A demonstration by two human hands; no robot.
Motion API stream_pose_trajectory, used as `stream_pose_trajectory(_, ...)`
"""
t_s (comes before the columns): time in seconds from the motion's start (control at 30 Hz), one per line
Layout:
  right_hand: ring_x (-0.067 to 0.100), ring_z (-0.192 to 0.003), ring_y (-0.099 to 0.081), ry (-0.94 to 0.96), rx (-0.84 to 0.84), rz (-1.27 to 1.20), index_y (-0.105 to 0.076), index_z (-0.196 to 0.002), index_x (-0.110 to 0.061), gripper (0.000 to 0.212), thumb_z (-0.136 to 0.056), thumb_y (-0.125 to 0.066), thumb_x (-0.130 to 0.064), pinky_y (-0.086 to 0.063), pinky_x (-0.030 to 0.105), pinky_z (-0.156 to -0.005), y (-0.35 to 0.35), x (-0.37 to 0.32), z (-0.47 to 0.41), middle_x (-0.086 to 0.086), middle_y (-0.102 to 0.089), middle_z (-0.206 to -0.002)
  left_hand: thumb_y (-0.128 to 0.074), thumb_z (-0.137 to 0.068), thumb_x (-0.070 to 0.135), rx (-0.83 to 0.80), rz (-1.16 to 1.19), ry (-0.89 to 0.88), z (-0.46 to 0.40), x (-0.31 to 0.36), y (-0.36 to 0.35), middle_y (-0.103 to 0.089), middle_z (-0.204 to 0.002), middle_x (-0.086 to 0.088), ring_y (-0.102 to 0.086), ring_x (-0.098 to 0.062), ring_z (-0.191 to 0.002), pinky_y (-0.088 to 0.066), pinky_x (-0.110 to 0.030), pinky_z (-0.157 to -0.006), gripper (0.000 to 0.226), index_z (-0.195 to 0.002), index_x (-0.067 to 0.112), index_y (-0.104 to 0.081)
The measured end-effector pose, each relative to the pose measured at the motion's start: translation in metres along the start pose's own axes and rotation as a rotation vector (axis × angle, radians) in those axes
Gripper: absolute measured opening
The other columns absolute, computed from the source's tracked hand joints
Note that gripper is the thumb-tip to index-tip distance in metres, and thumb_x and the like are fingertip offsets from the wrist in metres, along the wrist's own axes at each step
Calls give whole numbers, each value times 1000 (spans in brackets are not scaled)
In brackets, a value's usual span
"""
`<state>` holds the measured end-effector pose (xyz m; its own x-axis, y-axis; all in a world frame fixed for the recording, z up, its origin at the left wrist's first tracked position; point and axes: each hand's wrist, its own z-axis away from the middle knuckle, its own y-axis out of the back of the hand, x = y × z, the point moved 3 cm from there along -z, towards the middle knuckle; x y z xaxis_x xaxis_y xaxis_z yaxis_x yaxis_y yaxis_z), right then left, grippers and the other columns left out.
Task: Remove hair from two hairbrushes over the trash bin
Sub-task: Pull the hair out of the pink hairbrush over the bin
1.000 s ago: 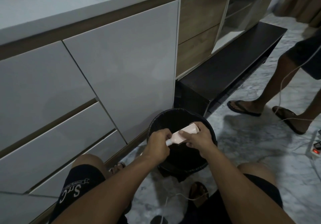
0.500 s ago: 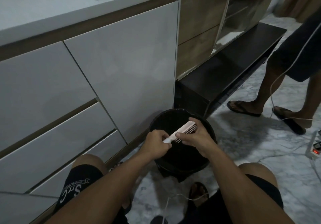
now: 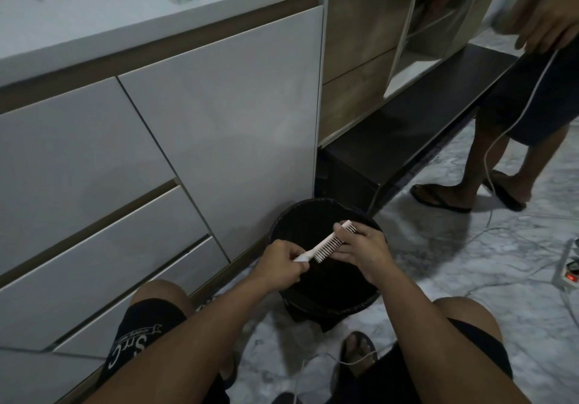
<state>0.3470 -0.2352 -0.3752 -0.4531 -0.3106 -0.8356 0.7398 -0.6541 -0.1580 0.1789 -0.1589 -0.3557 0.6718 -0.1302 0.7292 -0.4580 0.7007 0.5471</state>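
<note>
Head view: trash bin [image 3: 283, 215] interior is black and unlit; contents cannot be made out. Its near rim is partly covered by both hands. No hair is discernible on the bristles at this resolution. A second hairbrush is not seen.

Left hand [image 3: 282, 262] is closed in a fist around the white handle end of the hairbrush [image 3: 326, 244]. Right hand [image 3: 360, 248] grips the brush head, thumb over the far tip, fingers [image 3: 341, 255] loosely curled beneath the bristles and touching them. The brush is pink-white, tilted up to the right, bristles facing down and toward the wearer, held directly above the bin opening.

The bin stands on the marble floor [image 3: 470, 278] against the white cabinet [image 3: 219, 121]. A bystander [image 3: 532, 106] is cropped at the right edge.
</note>
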Motion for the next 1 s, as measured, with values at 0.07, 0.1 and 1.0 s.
stream_pose_trajectory(0.07,39,-84,-74,-18,52,-22,-63,-117,-1,37,-87,-72,-21,-62,49,-75,3,-1,-1,28,-69,-104,-65,-86,9,-9,-2,1,0,-1,0,-62,-64,5,-58,-6,-51,-46,-22,-52,19,-103,10,-73)
stream_pose_trajectory(0.1,38,-82,-75,-29,68,-25,-64,-116,-3,36,-88,-71,-24,-62,48,-73,3,-1,-1,26,-69,-104,-64,-86,10,-8,-10,-4,-1,-1,-1,-62,-64,5,-57,-7,-51,-48,-25,-54,18,-102,11,-73)
stream_pose_trajectory(1.0,28,-96,-69,168,-114,132,-45,-141,-13,86,-67,-82,10,-62,37,-66,-8,-3,10,14,-61,-116,-53,-91,1,-129,293,125,-5,4,1,-68,-79,-15,-66,-22,-58,-54,-31,-49,17,-106,3,-60)
